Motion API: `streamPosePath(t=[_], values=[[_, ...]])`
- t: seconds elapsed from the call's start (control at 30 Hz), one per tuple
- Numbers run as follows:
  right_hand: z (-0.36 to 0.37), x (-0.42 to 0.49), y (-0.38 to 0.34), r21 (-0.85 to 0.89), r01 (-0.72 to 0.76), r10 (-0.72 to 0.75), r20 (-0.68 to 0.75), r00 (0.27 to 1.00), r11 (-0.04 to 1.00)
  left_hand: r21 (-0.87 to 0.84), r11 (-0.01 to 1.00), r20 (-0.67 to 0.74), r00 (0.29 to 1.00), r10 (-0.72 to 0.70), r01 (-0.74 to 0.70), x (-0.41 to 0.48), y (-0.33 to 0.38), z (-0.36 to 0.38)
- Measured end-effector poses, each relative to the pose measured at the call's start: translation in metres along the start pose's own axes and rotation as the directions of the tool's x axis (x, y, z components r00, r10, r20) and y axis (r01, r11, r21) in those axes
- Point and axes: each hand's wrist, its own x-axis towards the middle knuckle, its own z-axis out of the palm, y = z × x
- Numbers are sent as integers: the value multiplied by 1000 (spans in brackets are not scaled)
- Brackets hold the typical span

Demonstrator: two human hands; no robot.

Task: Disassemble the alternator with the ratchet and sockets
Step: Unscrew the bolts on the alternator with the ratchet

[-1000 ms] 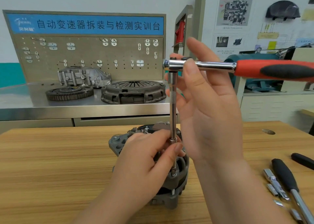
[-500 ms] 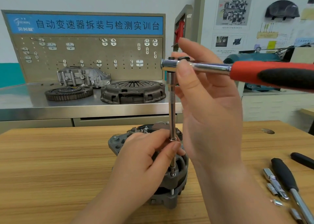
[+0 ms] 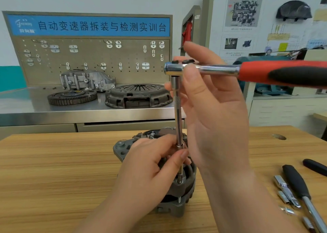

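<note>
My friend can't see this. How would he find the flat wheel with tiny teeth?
Find the steel bench behind the wooden table, under the pegboard with the blue sign. Three car parts sit there; the toothed wheel lies flat at the left, in front of the silver housing. Unlike the domed clutch cover to its right, it is thin, with fine teeth round its rim.

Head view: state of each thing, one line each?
ratchet: handle level, pointing right, head seated on the extension bar.
extension bar: upright, tip down at the alternator housing.
alternator: standing on the table, housing not yet split.
left hand: pinches the bar's lower end.
right hand: pinches the ratchet head.
sockets: lying loose on the table, right side.
</note>
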Motion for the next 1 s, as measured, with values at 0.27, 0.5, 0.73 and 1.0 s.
streamPosePath(t=[0.27, 0.5, 0.73, 1.0], values=[[-5, 1, 0, 241, -219, 215, 42, 976, 946, -9, 1000, -7, 1000, 22, -22, -1, 0, 2], [-2, 1, 1, 44, -20, 20, -3, 1000, 999, 28, 999, 3, 1000, -16, 16, -2, 0, 1], [-4, 2, 1, 202, -167, 160, 50, 986, 965, 2, 1000, -4, 1000, 3, -3, -2, -1, 2], [-2, 2, 0, 103, -51, 49, 20, 999, 993, 0, 1000, -5, 1000, -17, 17, 0, 1, 0]])
